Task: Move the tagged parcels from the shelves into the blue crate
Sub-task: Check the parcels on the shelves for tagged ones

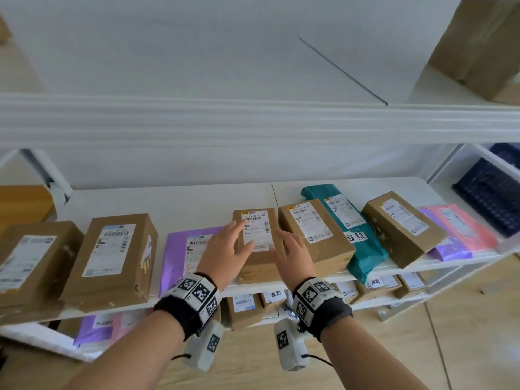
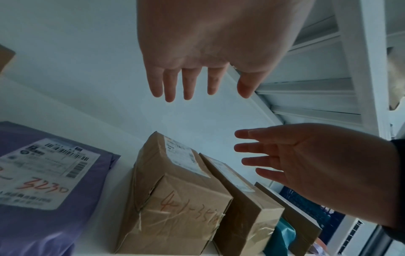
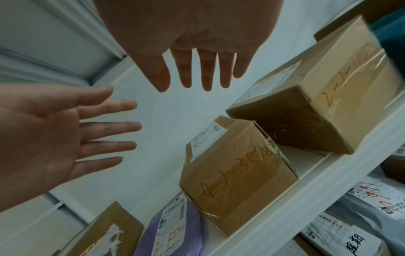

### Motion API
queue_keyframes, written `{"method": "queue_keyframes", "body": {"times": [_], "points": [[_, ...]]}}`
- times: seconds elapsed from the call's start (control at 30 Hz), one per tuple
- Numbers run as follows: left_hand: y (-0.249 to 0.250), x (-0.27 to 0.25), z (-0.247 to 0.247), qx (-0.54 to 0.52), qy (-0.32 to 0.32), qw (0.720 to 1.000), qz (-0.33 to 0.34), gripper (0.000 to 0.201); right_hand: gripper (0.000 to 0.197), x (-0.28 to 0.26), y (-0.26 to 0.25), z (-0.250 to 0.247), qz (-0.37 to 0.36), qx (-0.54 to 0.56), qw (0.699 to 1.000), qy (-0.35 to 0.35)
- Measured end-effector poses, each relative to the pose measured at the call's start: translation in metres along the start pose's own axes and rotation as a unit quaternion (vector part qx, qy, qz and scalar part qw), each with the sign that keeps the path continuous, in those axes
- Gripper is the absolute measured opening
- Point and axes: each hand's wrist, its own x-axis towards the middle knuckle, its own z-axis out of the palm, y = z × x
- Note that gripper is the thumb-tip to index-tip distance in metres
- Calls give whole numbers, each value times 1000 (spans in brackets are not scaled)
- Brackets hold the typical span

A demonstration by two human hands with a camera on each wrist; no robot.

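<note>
Cardboard sits just under the fingers: both hands hover spread and flat, holding nothing, the left hand [image 1: 225, 250] over the near-left part of the narrow brown box [image 1: 257, 243] and the right hand [image 1: 292, 253] over its right edge. From the wrist views neither palm seems to touch it.

That box carries no handwritten tag that I can see (only a shipping label), so the likeliest slip, to my mind, is lifting the wrong parcel. Taking the narrow brown box as the landmark: the wider brown box [image 1: 315, 235] is pressed against its right side, and beyond that lies the teal bag [image 1: 351, 229], which does bear a white handwritten tag [image 1: 356, 237]. A grab at the box could drag its neighbour, or nudge the teal bag, whose end already overhangs the shelf [image 1: 197, 201], to the floor. Left of the box lies a purple mailer [image 1: 183, 249]. The blue crate [image 1: 495, 195] stands far right, a long carry
</note>
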Motion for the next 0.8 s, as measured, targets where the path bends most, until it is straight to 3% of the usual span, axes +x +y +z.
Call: {"method": "queue_keyframes", "body": {"times": [0.47, 0.8], "points": [[26, -20, -2, -19, -7, 999, 48, 57, 52, -33, 9, -23, 71, 3, 997, 42], [71, -5, 37, -23, 16, 999, 37, 57, 50, -23, 54, -73, 51, -2, 998, 44]]}}
